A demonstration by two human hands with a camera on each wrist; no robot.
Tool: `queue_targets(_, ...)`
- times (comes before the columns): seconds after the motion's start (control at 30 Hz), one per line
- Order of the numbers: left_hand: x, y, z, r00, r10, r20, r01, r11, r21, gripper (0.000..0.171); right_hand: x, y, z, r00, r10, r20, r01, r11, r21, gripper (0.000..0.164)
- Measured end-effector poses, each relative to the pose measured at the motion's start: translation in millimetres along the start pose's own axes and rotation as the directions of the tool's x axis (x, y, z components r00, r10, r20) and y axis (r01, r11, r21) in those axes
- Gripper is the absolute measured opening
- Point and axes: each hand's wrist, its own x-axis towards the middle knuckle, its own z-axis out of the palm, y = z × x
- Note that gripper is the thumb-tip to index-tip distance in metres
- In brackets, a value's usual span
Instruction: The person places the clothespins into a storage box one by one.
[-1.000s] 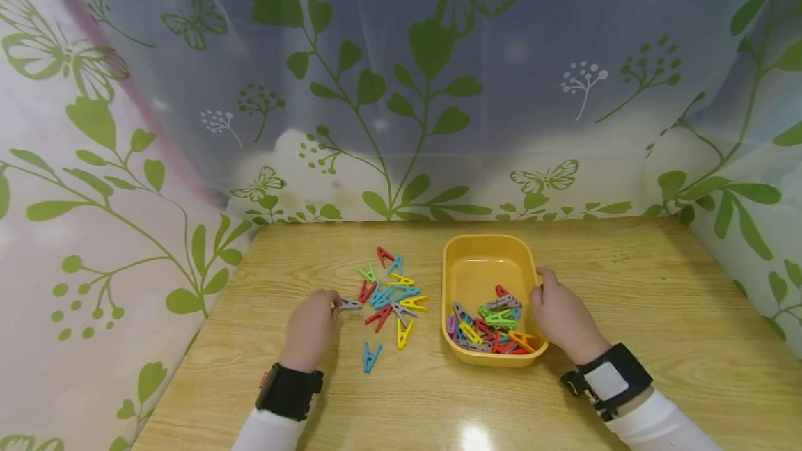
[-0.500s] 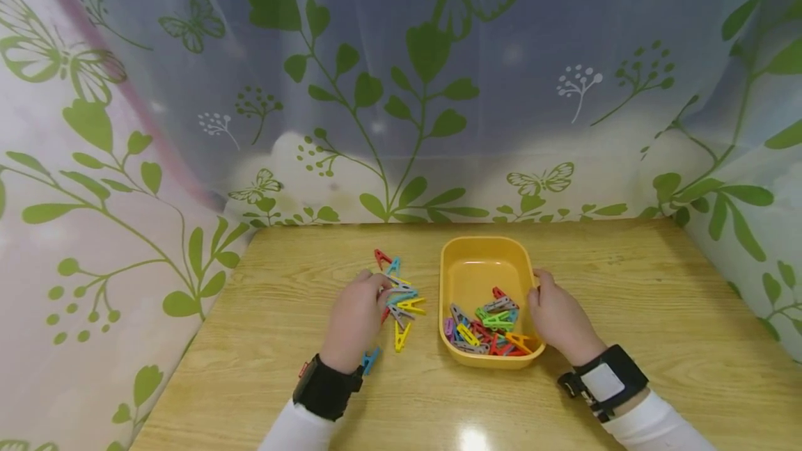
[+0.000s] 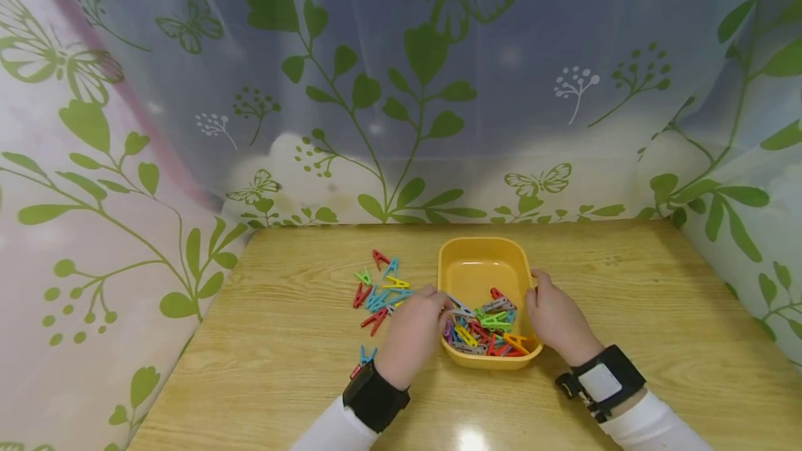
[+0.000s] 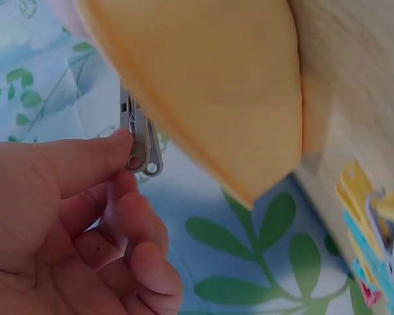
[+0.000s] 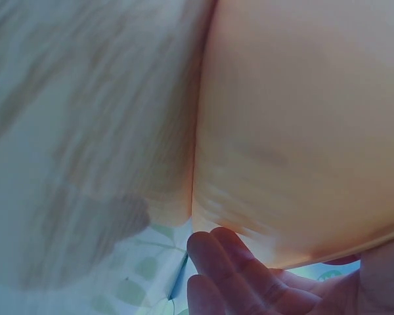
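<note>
My left hand is at the left rim of a yellow plastic tub. It pinches a grey clothespin between thumb and fingers, over the tub's edge. Inside the tub, mixed clothespins in red, green, yellow, grey, purple and orange lie toward the near end. My right hand grips the tub's right side, its fingers against the outer wall and the thumb up at the rim. Left of the tub, a loose group of clothespins is spread on the table, partly hidden by my left hand.
A single blue clothespin lies nearer me, partly behind the left wrist strap. The wooden table ends at a hanging curtain with green leaves and butterflies, which also stands at the left and right sides.
My left hand has carried the grey clothespin rightward from the left of the loose group, across it, to the tub's left rim. My right hand has kept its grip on the tub.
</note>
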Motion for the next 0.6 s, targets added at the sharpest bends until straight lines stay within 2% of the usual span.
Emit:
queue_targets(0.17, -1.5, 7.0, 7.4, 0.999, 0.009, 0.051, -0.008, 1.0, -0.027, 0.005, 0.2, 0.3, 0.3, 1.0, -0.001, 0.0, 0.001, 1.0, 0.004, 0.051)
queue_targets(0.6, -2.6, 11.8, 14.9, 0.995, -0.005, 0.098, 0.009, 0.999, -0.038, 0.006, -0.2, -0.6, -0.4, 1.0, 0.006, 0.009, -0.006, 1.0, 0.0, 0.051)
